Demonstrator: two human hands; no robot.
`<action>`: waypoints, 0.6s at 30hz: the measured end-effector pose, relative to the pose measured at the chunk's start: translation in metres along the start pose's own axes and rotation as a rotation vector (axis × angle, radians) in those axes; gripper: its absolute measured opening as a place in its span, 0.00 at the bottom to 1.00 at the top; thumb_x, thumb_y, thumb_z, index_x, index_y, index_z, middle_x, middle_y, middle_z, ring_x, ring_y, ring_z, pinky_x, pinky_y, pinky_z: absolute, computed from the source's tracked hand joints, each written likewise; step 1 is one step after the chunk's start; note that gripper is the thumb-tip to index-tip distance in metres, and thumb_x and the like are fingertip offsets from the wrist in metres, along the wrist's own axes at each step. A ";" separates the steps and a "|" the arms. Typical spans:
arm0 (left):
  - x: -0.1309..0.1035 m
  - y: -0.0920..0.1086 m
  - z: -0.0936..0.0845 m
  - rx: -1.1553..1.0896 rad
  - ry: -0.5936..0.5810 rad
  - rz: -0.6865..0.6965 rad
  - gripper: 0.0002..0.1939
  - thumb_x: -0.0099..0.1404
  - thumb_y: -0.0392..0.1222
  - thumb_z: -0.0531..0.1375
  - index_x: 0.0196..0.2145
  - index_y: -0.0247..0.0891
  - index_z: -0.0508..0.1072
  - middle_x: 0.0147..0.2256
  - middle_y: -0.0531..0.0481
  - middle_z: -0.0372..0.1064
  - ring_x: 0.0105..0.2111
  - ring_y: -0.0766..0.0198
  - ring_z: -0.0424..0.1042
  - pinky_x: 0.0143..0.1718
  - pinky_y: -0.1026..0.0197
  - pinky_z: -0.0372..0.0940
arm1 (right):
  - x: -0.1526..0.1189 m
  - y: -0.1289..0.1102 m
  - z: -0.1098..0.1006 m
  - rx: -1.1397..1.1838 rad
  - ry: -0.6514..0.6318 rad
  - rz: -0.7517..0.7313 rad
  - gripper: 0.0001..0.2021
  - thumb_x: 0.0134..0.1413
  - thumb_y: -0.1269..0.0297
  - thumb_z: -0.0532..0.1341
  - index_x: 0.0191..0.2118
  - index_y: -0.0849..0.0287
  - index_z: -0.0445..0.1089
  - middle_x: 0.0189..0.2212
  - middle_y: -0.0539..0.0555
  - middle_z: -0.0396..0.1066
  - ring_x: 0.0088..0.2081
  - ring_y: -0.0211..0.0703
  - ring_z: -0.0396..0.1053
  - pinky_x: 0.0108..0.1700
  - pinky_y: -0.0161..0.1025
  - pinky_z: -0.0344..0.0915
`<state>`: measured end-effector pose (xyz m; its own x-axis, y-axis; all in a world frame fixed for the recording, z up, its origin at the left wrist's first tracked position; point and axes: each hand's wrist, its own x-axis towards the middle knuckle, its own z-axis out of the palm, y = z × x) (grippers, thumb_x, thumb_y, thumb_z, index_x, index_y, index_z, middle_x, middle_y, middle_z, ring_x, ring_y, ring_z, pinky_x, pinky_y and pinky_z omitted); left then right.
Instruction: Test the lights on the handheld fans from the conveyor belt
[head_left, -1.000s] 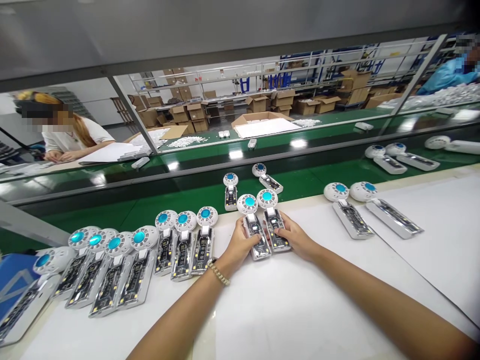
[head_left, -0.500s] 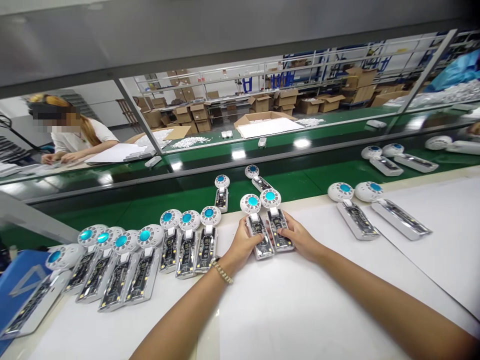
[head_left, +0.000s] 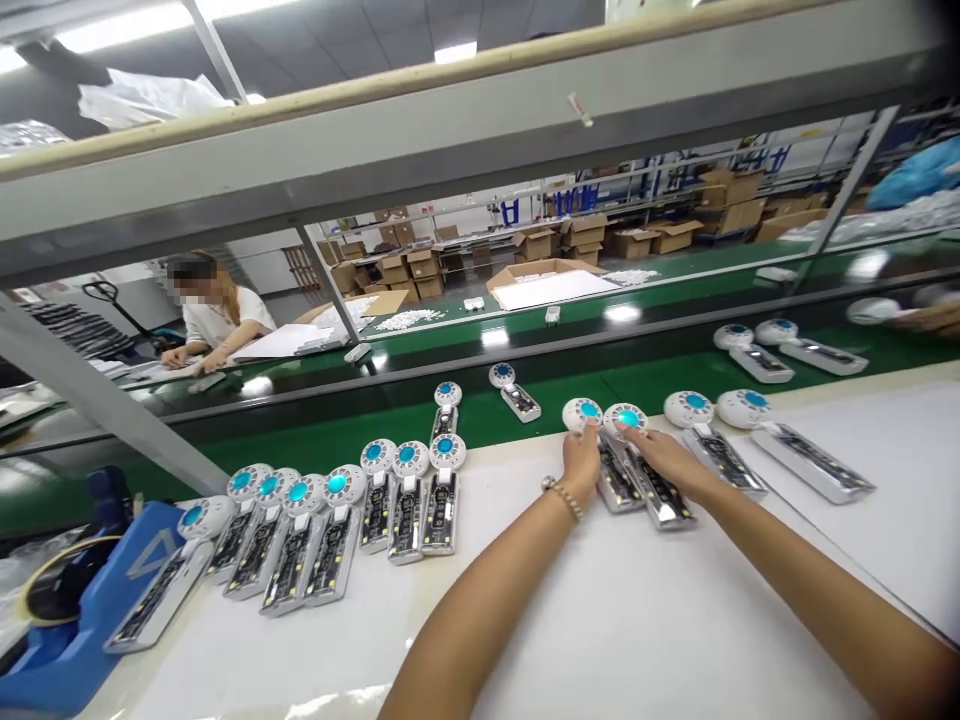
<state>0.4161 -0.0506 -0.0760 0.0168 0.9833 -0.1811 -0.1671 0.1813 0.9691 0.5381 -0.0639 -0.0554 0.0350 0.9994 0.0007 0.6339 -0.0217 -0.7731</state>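
Observation:
My left hand (head_left: 581, 468) is closed at the round head of a white device (head_left: 621, 482), which has a turquoise centre and a handle with an exposed circuit board. Right beside it, my right hand (head_left: 664, 458) pinches the head of a second device (head_left: 663, 495) of the same kind, thumb near its turquoise disc. Both handles rest on the white sheet (head_left: 570, 620), slanting toward me. A third such device (head_left: 724, 460) lies just right of my right hand, with another (head_left: 814, 460) beyond it.
Several similar devices (head_left: 405, 515) lie in a row at left, by a blue tape dispenser (head_left: 127, 600). More stand on the green conveyor belt (head_left: 390, 420). A metal frame (head_left: 480, 125) crosses above. Across the line a co-worker (head_left: 225, 320) handles white parts.
Both hands have moved to the right along the table with their two devices. My grip has shifted from the handles up to the round heads. The camera view has tilted up.

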 end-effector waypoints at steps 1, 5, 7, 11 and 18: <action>0.005 0.000 0.013 0.108 0.016 0.048 0.22 0.60 0.54 0.52 0.40 0.30 0.67 0.40 0.36 0.68 0.45 0.50 0.65 0.45 0.55 0.58 | 0.003 0.006 -0.009 -0.121 0.052 0.007 0.21 0.54 0.49 0.50 0.35 0.63 0.69 0.36 0.65 0.73 0.40 0.58 0.70 0.41 0.47 0.65; 0.010 0.006 0.043 0.472 -0.005 0.200 0.17 0.60 0.46 0.54 0.39 0.27 0.68 0.47 0.29 0.61 0.53 0.44 0.54 0.54 0.51 0.46 | 0.005 0.023 -0.037 -0.350 0.169 0.018 0.18 0.48 0.61 0.58 0.42 0.72 0.65 0.41 0.74 0.68 0.44 0.65 0.65 0.43 0.51 0.61; 0.008 0.012 0.041 0.641 -0.031 0.252 0.17 0.60 0.47 0.54 0.38 0.28 0.70 0.49 0.30 0.59 0.55 0.42 0.49 0.56 0.47 0.41 | 0.004 0.026 -0.041 -0.438 0.202 0.007 0.19 0.47 0.65 0.58 0.43 0.76 0.63 0.41 0.78 0.66 0.45 0.68 0.64 0.44 0.53 0.60; 0.015 0.043 -0.005 0.930 -0.024 0.288 0.20 0.57 0.48 0.57 0.38 0.26 0.71 0.52 0.30 0.55 0.56 0.41 0.47 0.56 0.45 0.39 | 0.003 0.011 -0.031 -0.553 0.298 -0.134 0.21 0.50 0.69 0.55 0.48 0.78 0.59 0.48 0.77 0.59 0.51 0.69 0.56 0.49 0.55 0.55; 0.047 0.123 -0.179 1.181 0.303 0.032 0.19 0.62 0.43 0.56 0.49 0.34 0.62 0.53 0.41 0.55 0.53 0.51 0.56 0.51 0.43 0.54 | 0.031 -0.085 0.064 -0.222 0.114 -0.292 0.18 0.57 0.65 0.49 0.51 0.68 0.59 0.50 0.64 0.61 0.53 0.51 0.57 0.55 0.41 0.52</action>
<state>0.2196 0.0155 0.0047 -0.2280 0.9731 -0.0330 0.8383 0.2134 0.5017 0.4360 -0.0298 -0.0305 -0.0941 0.9553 0.2802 0.7816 0.2453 -0.5735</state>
